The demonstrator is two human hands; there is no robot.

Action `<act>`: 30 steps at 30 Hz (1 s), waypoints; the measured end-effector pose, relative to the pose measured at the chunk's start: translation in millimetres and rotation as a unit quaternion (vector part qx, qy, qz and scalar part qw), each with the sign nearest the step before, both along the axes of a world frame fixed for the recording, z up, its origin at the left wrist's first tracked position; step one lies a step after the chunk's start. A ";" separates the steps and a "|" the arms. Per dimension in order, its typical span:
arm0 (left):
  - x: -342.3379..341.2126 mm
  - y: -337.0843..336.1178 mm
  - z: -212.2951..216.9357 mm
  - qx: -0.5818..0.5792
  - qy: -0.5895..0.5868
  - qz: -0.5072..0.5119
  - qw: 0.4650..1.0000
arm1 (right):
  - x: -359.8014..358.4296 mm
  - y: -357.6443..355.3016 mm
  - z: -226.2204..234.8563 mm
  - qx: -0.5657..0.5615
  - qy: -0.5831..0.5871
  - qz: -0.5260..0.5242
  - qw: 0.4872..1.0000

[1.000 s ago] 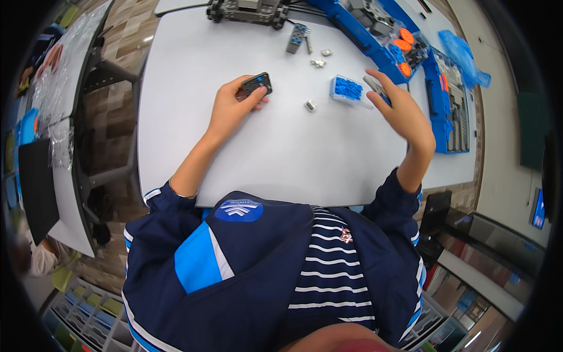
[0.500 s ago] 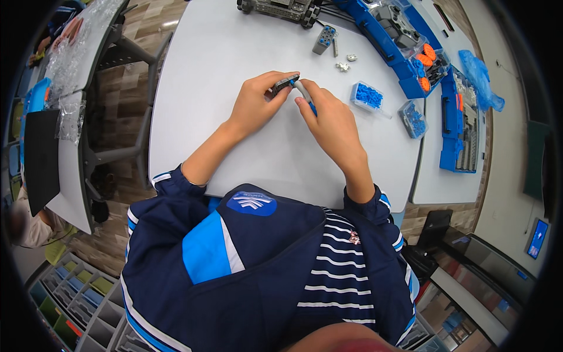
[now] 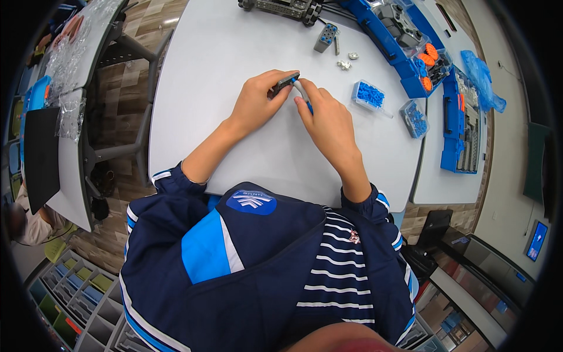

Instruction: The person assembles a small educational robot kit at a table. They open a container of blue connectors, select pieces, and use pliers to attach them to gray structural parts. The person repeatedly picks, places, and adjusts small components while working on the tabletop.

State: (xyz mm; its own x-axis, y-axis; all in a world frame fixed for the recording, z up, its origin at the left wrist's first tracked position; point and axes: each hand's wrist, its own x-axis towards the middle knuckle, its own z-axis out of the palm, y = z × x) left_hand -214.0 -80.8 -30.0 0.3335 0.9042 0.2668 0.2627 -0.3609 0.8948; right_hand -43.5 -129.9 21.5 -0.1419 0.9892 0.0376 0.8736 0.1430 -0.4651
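My left hand point(image 3: 253, 104) is closed around a dark grey building piece point(image 3: 284, 83) above the white table point(image 3: 281, 155). In my right hand point(image 3: 329, 120) is a slim grey-and-blue hand tool point(image 3: 301, 89). Its tip meets the right end of the dark piece, where a speck of blue shows. My fingers cover most of the tool's blue part and the lower side of the piece. Beyond my hands stands a grey block with blue pins point(image 3: 325, 39). Beside it lie a thin grey bar point(image 3: 337, 44) and small pale connectors point(image 3: 343, 65).
To the right sit a clear box of blue pins point(image 3: 369, 95) and a second clear box point(image 3: 415, 119). An open blue case point(image 3: 375, 36), another blue case point(image 3: 450, 132) and a blue plastic bag point(image 3: 483, 82) lie farther right. A wheeled build point(image 3: 284, 8) stands at the far edge.
My right hand and wrist have shifted slightly left, and the tool has tilted a little against the dark piece. My left hand keeps its hold nearly still.
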 end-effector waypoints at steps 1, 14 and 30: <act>0.2 -0.1 0.4 0.002 0.002 0.002 1.000 | -0.2 0.1 -0.3 -0.003 0.001 -0.001 1.000; 1.0 -1.3 -2.0 0.029 0.012 0.001 0.999 | -1.4 0.1 -1.3 -0.022 0.024 -0.012 0.999; -8.9 8.5 2.8 -0.051 -0.026 -0.026 0.998 | -2.9 4.5 -4.3 -0.034 0.129 -0.030 0.991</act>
